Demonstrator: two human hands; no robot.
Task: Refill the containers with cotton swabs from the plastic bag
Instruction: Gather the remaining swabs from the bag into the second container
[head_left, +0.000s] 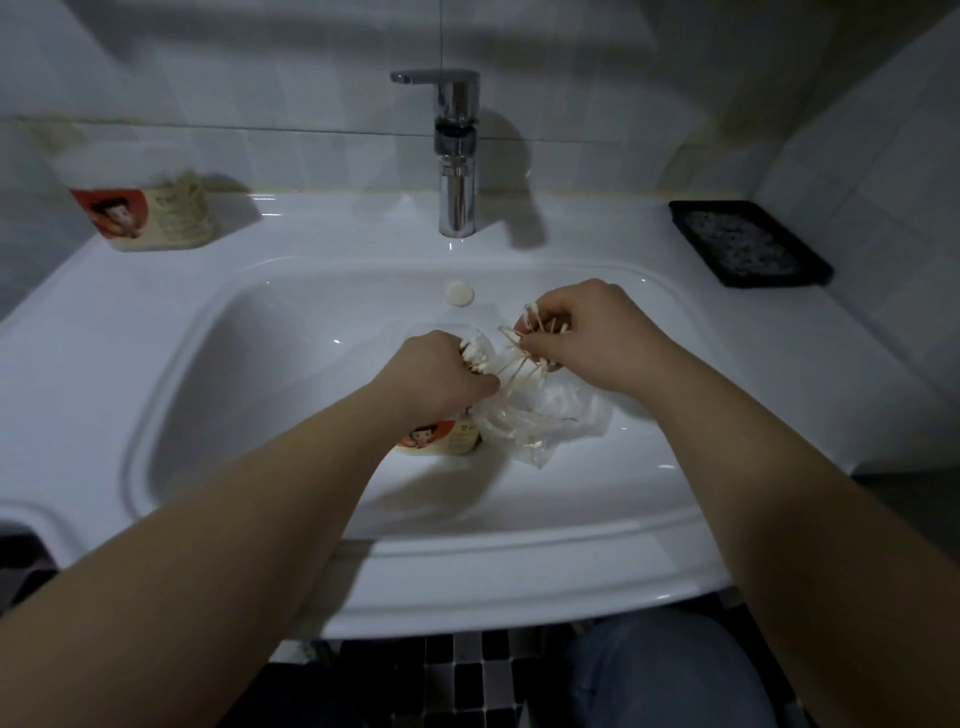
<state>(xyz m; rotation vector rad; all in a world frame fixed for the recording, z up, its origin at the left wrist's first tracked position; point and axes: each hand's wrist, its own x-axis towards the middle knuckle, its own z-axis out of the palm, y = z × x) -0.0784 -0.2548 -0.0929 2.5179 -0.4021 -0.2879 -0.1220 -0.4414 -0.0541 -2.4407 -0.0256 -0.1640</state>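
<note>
A: Hands, status?

B: Both over the basin (260, 374), w/ a tangle of cotton swabs (519, 366) strung btwn them. The left hand (441, 371) is fisted round one bunch, white tips poking out past the knuckles. The right hand (587, 338) is curled, thumb + fingers pinching another clump; a few tips stick up above it.

A: And the plastic bag (561, 415)?

B: Clear, crumpled, lying in the basin just below the hands and partly under the right wrist. Some swab sticks show thru the film; can't count them.

A: What about the container (441, 437)?

B: Orange cartoon label, right beneath the left hand. Only the lower part is visible; the wrist covers the mouth. Can't tell if it stands on the basin or is held by that hand, nor how full it is.

A: Any other?

B: Yes, a second container (156, 213), same label, on the counter (337, 228) at far left by the wall, well apart from the hands. Blurred; seems to have swabs inside, not certain.

A: Surroundings?

B: Chrome faucet (457, 156) at back centre, round overflow cap (460, 294) on the basin wall below it. Black tray (748, 241) at the counter's right rear corner, contents speckled, unclear. At the bottom edge there's dark/light tiled floor (441, 670) and a knee (665, 670) in jeans, cut off by the frame. Dim light, detail soft thruout.
</note>
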